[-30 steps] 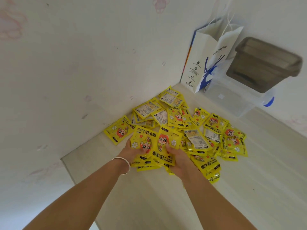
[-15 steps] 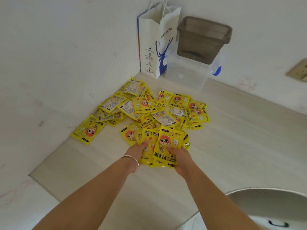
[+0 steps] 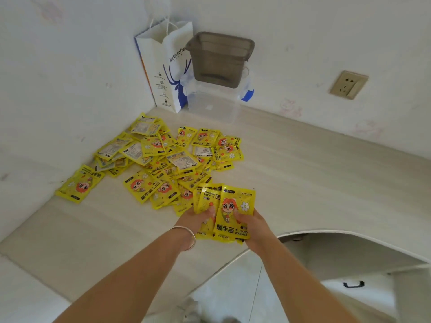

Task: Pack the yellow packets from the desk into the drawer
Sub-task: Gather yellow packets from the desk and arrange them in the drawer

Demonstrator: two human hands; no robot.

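Note:
A stack of yellow hand-warmer packets [image 3: 229,213] is held between my left hand [image 3: 198,219] and my right hand [image 3: 253,223], just above the desk's front edge. Both hands grip the stack from its sides, thumbs on top. A loose pile of yellow packets [image 3: 168,157] lies spread over the pale wooden desk [image 3: 303,183] toward the back left corner, with one packet [image 3: 80,184] apart at the far left. A white drawer front with a black handle [image 3: 353,284] shows below the desk at the lower right; whether it is open I cannot tell.
A white paper bag with a blue deer print [image 3: 166,66] stands in the back corner. Beside it a grey plastic bin [image 3: 220,58] sits on a clear plastic box [image 3: 213,101]. A wall socket [image 3: 348,84] is on the right wall. Floor tiles show below.
My hands have lifted the held stack away from the pile, toward me and to the right. The view has swung right and down, bringing the desk's curved edge and the drawer front into sight.

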